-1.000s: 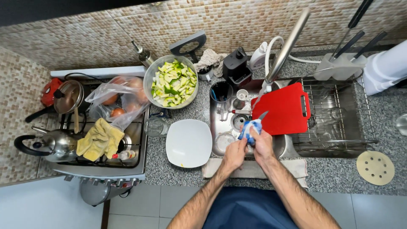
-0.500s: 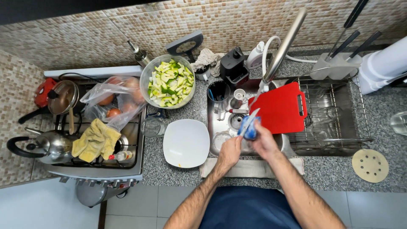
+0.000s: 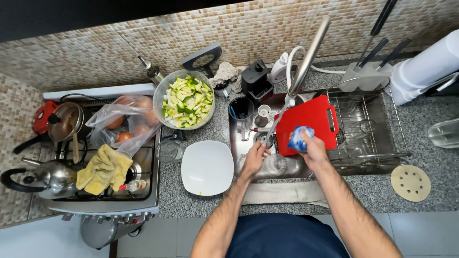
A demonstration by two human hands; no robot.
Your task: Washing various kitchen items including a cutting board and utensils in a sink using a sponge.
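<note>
Separated since a second ago: right hand [image 3: 313, 145] with blue sponge [image 3: 299, 138] now at 3 o'clock of the knife [image 3: 275, 125], formerly wiping it. Left hand [image 3: 253, 157] fingers closed on the knife handle, thin blade angled up toward 1 o'clock over the steel sink [image 3: 239, 157], tip near the red cutting board [image 3: 308, 123]. Right fingers clenched round the soft, crumpled sponge.

Risks, as judged: wet handle could slip; bare edge near knuckles could cut on the next wipe; glasses in the basin could be struck.

Noted on speckled granite surface [image 3: 217, 119]: white rounded-square plate [image 3: 207, 167], glossy, at 9 o'clock of sink; wire drying rack [image 3: 368, 124] at 3 o'clock; bowl of chopped green vegetables [image 3: 185, 100] at 11 o'clock.
</note>
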